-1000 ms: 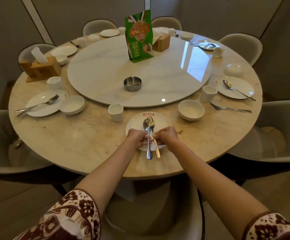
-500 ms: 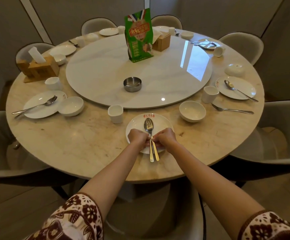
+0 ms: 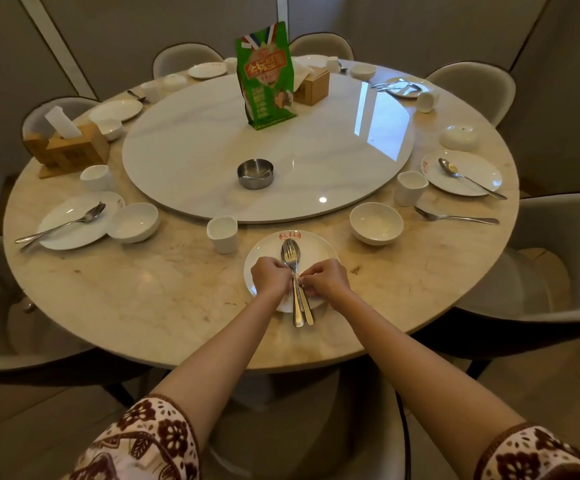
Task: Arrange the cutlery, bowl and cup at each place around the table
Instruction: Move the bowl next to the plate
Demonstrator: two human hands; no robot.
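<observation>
A white plate point(image 3: 319, 252) lies at the near edge of the round table. On it a fork point(image 3: 292, 255) rests stacked on a spoon point(image 3: 284, 251), heads pointing away from me, handles point(image 3: 301, 311) sticking out over the plate's near rim. My left hand point(image 3: 270, 277) and my right hand point(image 3: 326, 280) meet over the middle of the plate, fingertips pinching the cutlery handles from either side. A white cup point(image 3: 222, 234) stands left of the plate. A white bowl point(image 3: 376, 222) sits to its right.
A marble turntable point(image 3: 212, 157) carries a steel ashtray point(image 3: 255, 173), a green bag point(image 3: 266, 76) and a wooden box point(image 3: 313, 86). Other place settings ring the table: plate with cutlery point(image 3: 70, 221) and bowl point(image 3: 132, 221) left, plate with spoon point(image 3: 461, 176), cup point(image 3: 410, 188), loose fork point(image 3: 455, 217) right. Padded chairs surround the table.
The fork and spoon lay side by side a second ago; both hands have pushed them together, and the fork now lies on top of the spoon. The hands stayed over the plate.
</observation>
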